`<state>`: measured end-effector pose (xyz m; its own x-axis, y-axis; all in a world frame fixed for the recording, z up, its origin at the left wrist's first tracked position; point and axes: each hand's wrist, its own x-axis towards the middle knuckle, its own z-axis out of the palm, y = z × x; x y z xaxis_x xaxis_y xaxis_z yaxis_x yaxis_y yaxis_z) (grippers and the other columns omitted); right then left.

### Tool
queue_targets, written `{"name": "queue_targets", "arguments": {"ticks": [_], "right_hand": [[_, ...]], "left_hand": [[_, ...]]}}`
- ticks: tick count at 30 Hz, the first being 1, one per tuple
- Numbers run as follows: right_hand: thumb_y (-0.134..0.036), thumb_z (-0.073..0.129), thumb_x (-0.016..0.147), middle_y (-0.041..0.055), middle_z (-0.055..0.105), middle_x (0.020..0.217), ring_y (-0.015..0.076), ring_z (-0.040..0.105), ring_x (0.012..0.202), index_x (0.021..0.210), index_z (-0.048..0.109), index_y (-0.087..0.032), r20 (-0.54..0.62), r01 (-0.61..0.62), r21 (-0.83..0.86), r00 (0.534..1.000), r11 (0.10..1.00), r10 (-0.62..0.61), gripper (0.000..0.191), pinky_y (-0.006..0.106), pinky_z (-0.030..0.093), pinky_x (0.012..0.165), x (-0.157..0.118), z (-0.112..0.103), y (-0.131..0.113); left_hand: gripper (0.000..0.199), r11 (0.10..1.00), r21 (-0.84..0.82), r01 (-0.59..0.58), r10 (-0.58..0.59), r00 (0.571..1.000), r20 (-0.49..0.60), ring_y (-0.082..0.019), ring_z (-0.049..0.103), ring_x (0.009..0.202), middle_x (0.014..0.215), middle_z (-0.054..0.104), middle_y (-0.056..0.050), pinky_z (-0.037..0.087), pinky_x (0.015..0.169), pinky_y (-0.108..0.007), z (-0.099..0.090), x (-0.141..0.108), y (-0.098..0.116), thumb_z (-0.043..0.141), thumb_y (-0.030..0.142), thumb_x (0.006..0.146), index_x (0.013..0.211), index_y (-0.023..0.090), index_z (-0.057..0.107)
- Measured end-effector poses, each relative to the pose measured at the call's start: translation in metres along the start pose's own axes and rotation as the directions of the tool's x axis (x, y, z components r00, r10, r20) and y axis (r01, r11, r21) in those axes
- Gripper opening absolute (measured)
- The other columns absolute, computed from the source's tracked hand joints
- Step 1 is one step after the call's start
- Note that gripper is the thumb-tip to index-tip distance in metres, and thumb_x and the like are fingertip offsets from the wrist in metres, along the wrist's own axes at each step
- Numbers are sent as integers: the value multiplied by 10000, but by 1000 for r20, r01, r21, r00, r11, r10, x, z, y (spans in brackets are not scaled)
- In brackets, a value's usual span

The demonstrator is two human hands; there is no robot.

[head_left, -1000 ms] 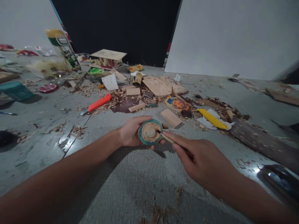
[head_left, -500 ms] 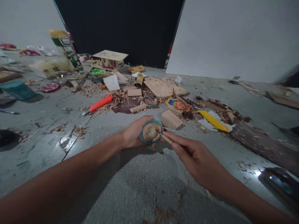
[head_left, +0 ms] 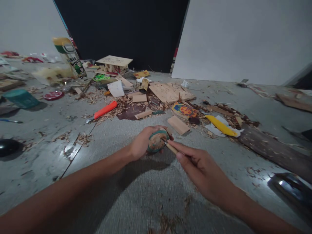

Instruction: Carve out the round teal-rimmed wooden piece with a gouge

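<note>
A small round wooden piece (head_left: 156, 140) with a teal rim and a rough, pale brown hollow sits in my left hand (head_left: 142, 143), whose fingers wrap round its far side. My right hand (head_left: 198, 164) pinches a thin carving tool (head_left: 172, 147) by its light wooden handle. The tool's dark metal tip touches the hollowed face near its right side. Both hands are above the grey textured floor, and some of the left fingers are hidden behind the piece.
An orange cutter (head_left: 105, 110) lies ahead to the left, a yellow cutter (head_left: 220, 125) to the right on white paper. Wood blocks (head_left: 178, 124), a painted piece (head_left: 184, 110), shavings and a board (head_left: 168, 91) spread beyond. A black rounded object (head_left: 9, 147) is far left.
My left hand has tilted the round piece, so its hollow face shows narrower. The tool tip has shifted slightly left and down with my right hand.
</note>
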<state>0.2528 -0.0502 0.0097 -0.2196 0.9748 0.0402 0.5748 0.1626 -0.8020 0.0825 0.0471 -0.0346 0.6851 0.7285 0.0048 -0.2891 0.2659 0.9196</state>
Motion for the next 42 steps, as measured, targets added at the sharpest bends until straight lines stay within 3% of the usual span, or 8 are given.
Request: {"name": "queue_targets", "arguments": {"ticks": [8,13,15,19,25,32,37,42], "right_hand": [[-199,392,921,127,755,745,216,647,557,1384,594,-109,-64,99,-299,990,949,-123,513,348,514,543,-6,13,7],[-299,383,987,8,657,545,133,522,386,1390,594,-176,29,-85,50,996,995,84,471,237,416,380,0,2,0],[-284,417,981,30,725,637,147,618,481,1366,614,-191,30,-80,80,997,994,78,443,245,492,436,3,-2,0],[-202,471,946,121,730,1215,240,709,1056,1297,664,-175,-43,84,-52,995,995,-86,401,418,581,895,3,-4,3],[-202,469,965,88,680,1292,246,661,1181,1306,656,-190,-34,94,-92,995,991,-98,390,430,539,997,-1,-8,-2],[-196,452,959,60,804,837,249,764,878,1328,648,-201,34,59,-158,998,986,-54,417,398,637,770,-3,-10,-10],[-200,476,947,69,759,1156,238,707,1090,1302,668,-258,19,84,-121,996,989,-82,408,382,594,888,-5,-10,-12],[-171,440,914,118,792,831,209,698,605,1341,634,-131,-28,100,-242,994,965,-109,471,352,586,604,-6,5,-4]], "left_hand": [[365,996,46,-70,71,997,-13,-125,535,579,799,637,-60,433,488,-218,4,-2,0,470,451,828,918,140,638],[383,996,16,-85,85,996,-6,-132,545,598,787,630,-53,455,507,-230,2,-1,-2,513,490,832,939,139,625],[376,997,-22,-79,79,997,-3,-142,561,623,822,645,-63,476,527,-244,1,0,-3,523,485,830,955,144,622],[335,995,-85,-52,52,999,-2,-156,590,690,961,673,-92,493,559,-261,-2,0,-5,504,439,858,994,156,621],[344,993,-97,-69,71,997,15,-170,586,722,877,645,-77,497,576,-257,-2,-2,-5,505,439,842,983,149,627],[345,994,-95,-57,61,997,36,-161,575,721,883,633,-71,469,577,-240,1,-4,-2,540,435,787,985,158,596],[347,991,106,-80,77,996,38,-126,504,666,826,573,-31,422,598,-235,6,-9,-1,493,467,836,963,158,590],[316,989,121,-90,90,996,-1,-138,511,688,823,571,-28,432,601,-245,8,-10,0,471,452,829,940,172,568]]}}
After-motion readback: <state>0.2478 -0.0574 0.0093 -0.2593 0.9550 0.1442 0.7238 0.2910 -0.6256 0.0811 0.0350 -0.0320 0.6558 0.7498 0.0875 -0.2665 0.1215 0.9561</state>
